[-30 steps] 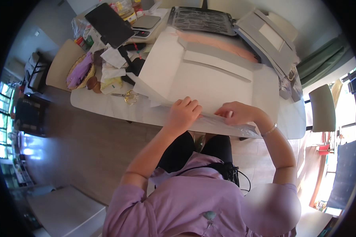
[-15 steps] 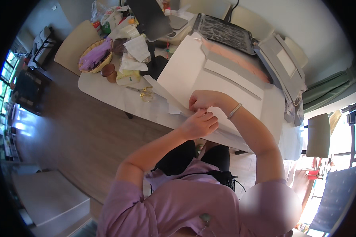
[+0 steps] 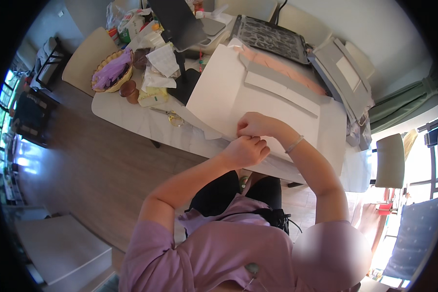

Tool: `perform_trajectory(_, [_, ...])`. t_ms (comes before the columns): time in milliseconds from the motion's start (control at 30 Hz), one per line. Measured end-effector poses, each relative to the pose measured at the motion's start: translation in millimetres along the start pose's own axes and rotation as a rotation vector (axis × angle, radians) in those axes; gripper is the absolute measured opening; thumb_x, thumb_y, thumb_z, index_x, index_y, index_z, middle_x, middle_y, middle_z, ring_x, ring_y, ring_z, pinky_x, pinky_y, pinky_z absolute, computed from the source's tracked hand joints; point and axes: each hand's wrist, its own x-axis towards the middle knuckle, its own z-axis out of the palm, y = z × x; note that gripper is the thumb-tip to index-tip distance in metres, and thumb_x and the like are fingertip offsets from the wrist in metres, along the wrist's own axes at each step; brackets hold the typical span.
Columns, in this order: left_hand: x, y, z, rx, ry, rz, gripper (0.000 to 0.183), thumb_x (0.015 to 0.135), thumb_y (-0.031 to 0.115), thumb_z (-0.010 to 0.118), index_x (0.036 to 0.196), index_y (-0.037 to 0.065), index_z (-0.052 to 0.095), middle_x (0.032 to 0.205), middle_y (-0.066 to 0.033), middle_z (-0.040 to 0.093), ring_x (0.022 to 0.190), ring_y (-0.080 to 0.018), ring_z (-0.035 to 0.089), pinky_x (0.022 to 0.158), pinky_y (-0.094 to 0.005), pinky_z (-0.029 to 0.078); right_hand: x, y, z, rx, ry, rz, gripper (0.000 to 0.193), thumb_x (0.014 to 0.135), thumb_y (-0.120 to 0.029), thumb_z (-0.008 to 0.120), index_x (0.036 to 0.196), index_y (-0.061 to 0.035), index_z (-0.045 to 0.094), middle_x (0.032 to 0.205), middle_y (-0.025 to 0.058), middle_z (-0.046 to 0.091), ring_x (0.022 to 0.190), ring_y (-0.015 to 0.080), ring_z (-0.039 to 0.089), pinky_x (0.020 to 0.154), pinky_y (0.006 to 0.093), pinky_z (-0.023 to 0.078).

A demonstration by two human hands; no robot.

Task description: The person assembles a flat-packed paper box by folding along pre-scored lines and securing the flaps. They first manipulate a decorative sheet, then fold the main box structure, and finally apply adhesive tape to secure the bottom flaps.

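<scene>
A large white cardboard sheet (image 3: 282,114) with creased flaps lies over the table in front of me. My left hand (image 3: 246,151) is closed in a pinch at the sheet's near left corner. Just beyond it, my right hand (image 3: 257,125), curled with the fingers tucked in, presses close to the same corner. The fingertips meet there, and whatever small part they pinch is hidden between them. The left flap (image 3: 207,112) of the sheet rises slightly beside the hands. Scissors (image 3: 175,118) with gold-coloured handles lie to the left on the marble-patterned table.
A wicker basket (image 3: 113,73) with purple cloth stands at the far left, near a brown wooden object (image 3: 129,91). Beyond are papers (image 3: 163,60), a dark screen on a stand (image 3: 176,22) and a dark tray (image 3: 270,40). Grey folded card pieces (image 3: 343,80) stack at the right.
The left flap has turned to show more of its white face. Both hands stay together at the corner, the right shifted slightly rightward. The whole view has shifted a little.
</scene>
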Motion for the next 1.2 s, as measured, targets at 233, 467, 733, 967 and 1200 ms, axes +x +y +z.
perform_trajectory(233, [10.1,-6.8,1.7,-0.245,-0.178,-0.116,0.026,0.073,0.024,0.077,0.085,0.008,0.061,0.083,-0.0046,0.063,0.079,-0.0227,0.065,0.067,-0.0358,0.052,-99.3,32.9,-16.3,0.132,0.023,0.195,0.032,0.086,-0.032,0.07,0.094,-0.0012,0.073,0.079,0.0105,0.07,0.075,0.0199,0.067,0.065,0.0336,0.054])
perform_trajectory(467, [34.5,-17.2,-17.1,-0.412,-0.386,-0.202,0.029,0.073,0.027,0.078,0.086,0.007,0.061,0.083,-0.0061,0.064,0.084,-0.0276,0.065,0.069,-0.0404,0.051,-138.2,69.3,44.7,-0.539,0.483,0.032,0.025,0.074,-0.015,0.068,0.095,-0.0011,0.07,0.088,0.0185,0.069,0.085,0.0358,0.067,0.076,0.044,0.053])
perform_trajectory(733, [40.1,-16.5,-14.1,-0.418,-0.434,-0.225,0.03,0.074,0.027,0.078,0.092,0.008,0.063,0.086,-0.0064,0.065,0.086,-0.0282,0.064,0.07,-0.0407,0.051,-159.1,78.1,21.7,-0.325,0.372,0.046,0.027,0.069,-0.009,0.065,0.094,-0.0023,0.069,0.094,0.0169,0.069,0.092,0.0363,0.066,0.079,0.0457,0.052])
perform_trajectory(967, [45.1,-8.8,-22.0,-0.33,-0.458,-0.204,0.03,0.071,0.021,0.079,0.095,0.009,0.066,0.087,-0.0048,0.065,0.085,-0.0253,0.064,0.067,-0.0385,0.052,-218.6,127.1,27.1,-0.395,0.475,0.136,0.022,0.068,-0.008,0.065,0.089,-0.003,0.069,0.089,0.0158,0.068,0.088,0.0383,0.064,0.077,0.0462,0.052])
perform_trajectory(1200, [54.3,-1.7,-32.2,-0.283,-0.351,-0.2,0.023,0.062,0.012,0.08,0.081,0.007,0.066,0.08,-0.0043,0.063,0.075,-0.0233,0.063,0.062,-0.0356,0.051,-248.3,105.6,55.3,-0.352,0.946,-0.048,0.019,0.073,-0.01,0.072,0.091,-0.0059,0.067,0.085,0.0115,0.065,0.082,0.0346,0.064,0.076,0.0443,0.052])
